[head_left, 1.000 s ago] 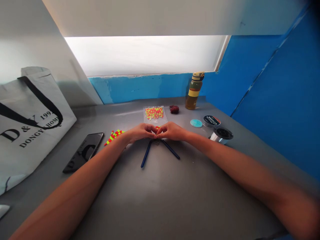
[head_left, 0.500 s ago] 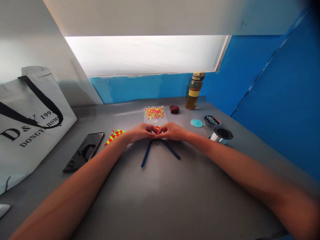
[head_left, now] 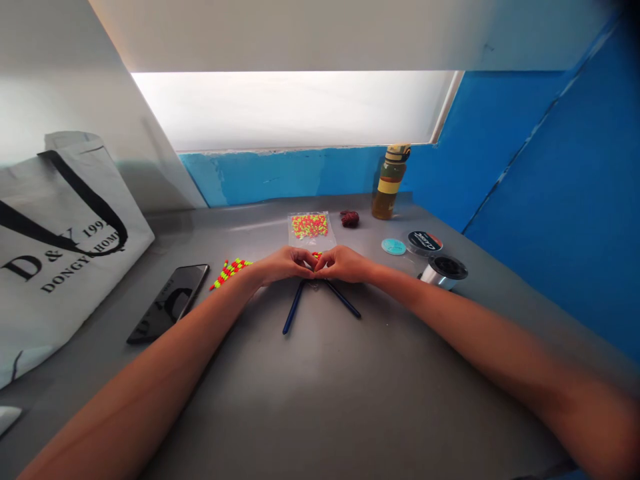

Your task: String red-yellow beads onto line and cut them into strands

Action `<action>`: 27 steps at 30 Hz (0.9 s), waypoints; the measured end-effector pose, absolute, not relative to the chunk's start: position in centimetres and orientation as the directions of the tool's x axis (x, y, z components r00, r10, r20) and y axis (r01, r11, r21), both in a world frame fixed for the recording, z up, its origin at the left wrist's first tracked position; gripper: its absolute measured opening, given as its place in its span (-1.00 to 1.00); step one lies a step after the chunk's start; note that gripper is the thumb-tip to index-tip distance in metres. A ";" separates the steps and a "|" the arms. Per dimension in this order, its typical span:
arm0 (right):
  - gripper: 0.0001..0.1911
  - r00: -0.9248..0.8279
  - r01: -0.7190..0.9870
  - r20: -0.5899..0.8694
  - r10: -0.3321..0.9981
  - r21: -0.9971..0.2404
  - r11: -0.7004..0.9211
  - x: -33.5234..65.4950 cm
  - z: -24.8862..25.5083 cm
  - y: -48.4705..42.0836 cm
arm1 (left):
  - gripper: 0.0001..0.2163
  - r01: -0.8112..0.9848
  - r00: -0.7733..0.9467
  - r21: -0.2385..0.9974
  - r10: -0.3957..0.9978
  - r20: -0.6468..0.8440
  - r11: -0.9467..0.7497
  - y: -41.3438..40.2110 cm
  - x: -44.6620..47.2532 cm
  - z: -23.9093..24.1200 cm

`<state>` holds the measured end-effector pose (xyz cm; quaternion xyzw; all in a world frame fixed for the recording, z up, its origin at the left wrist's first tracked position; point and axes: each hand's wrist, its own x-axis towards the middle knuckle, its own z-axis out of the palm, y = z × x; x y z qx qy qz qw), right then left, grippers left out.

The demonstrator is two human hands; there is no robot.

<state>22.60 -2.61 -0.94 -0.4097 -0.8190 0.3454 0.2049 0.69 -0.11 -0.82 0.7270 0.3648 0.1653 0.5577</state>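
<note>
At the middle of the grey table, my left hand (head_left: 286, 265) and my right hand (head_left: 344, 264) meet fingertip to fingertip, each closed in a pinch. Whatever they pinch is too small to make out. Two dark blue rods, a left one (head_left: 293, 308) and a right one (head_left: 344, 299), spread toward me from under the hands; their far ends are hidden. A bit of red and yellow (head_left: 317, 255) shows just behind the fingertips. Beyond the hands lies a clear bag of small red and yellow pieces (head_left: 310, 226). Red and yellow striped strips (head_left: 231, 272) lie beside my left wrist.
On the left are a black phone (head_left: 170, 303) and a white tote bag (head_left: 65, 247). Dark red yarn (head_left: 349, 219) and a bottle (head_left: 389, 183) stand at the back. To the right sit a light blue disc (head_left: 393, 247), a black-labelled round case (head_left: 425, 242) and a spool of clear line (head_left: 443, 272).
Both hands stay pinched together in nearly the same place. The view has shifted very slightly; nothing on the table has visibly moved.
</note>
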 end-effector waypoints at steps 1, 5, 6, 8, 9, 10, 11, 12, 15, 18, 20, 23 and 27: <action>-0.65 -0.578 0.531 0.053 0.814 -0.733 0.424 22.6 -0.9 -2.7 | -0.72 0.350 0.673 0.929 0.721 -0.164 -0.115 -0.2 0.7 -0.8; -0.68 -0.563 0.546 0.045 0.825 -0.729 0.412 22.6 -0.7 -2.8 | -0.71 0.354 0.665 0.928 0.729 -0.161 -0.118 -0.3 0.8 -0.6; -0.70 -0.563 0.547 0.043 0.825 -0.729 0.411 22.6 -0.6 -2.8 | -0.71 0.353 0.667 0.928 0.727 -0.161 -0.119 -0.3 0.8 -0.6; -0.72 -0.568 0.545 0.038 0.822 -0.731 0.410 22.6 -0.6 -2.8 | -0.72 0.351 0.675 0.928 0.721 -0.157 -0.126 -0.3 0.8 -0.6; -0.74 -0.568 0.544 0.037 0.822 -0.733 0.409 22.6 -0.6 -2.8 | -0.72 0.350 0.678 0.927 0.719 -0.155 -0.131 -0.3 0.8 -0.7; -0.74 -0.568 0.543 0.035 0.822 -0.735 0.406 22.6 -0.6 -2.8 | -0.72 0.351 0.680 0.927 0.717 -0.154 -0.134 -0.2 0.8 -0.7; -0.75 -0.569 0.541 0.033 0.822 -0.738 0.404 22.6 -0.6 -2.7 | -0.72 0.355 0.679 0.925 0.717 -0.154 -0.137 -0.2 0.7 -0.7; -0.75 -0.569 0.538 0.033 0.821 -0.740 0.403 22.6 -0.6 -2.7 | -0.72 0.362 0.675 0.922 0.721 -0.157 -0.138 -0.2 0.7 -0.8; -0.74 -0.583 0.528 0.037 0.811 -0.742 0.413 22.6 -0.6 -2.6 | -0.70 0.388 0.653 0.912 0.739 -0.167 -0.136 -0.1 0.7 -1.0; -0.73 -0.594 0.523 0.042 0.803 -0.738 0.426 22.6 -0.7 -2.6 | -0.69 0.374 0.657 0.919 0.736 -0.166 -0.126 -0.1 0.7 -1.0; -0.72 -0.594 0.523 0.049 0.803 -0.735 0.432 22.6 -0.8 -2.6 | -0.70 0.360 0.661 0.926 0.731 -0.168 -0.113 -0.1 0.7 -0.9; -0.70 -0.570 0.512 0.087 0.817 -0.740 0.436 22.6 -0.9 -2.6 | -0.71 0.328 0.653 0.941 0.740 -0.160 -0.086 -0.2 0.6 -0.8; -0.65 -0.444 0.505 0.212 0.871 -0.743 0.439 22.5 -0.7 -2.7 | -0.70 0.259 0.560 0.965 0.820 -0.120 -0.035 -0.2 0.6 -0.8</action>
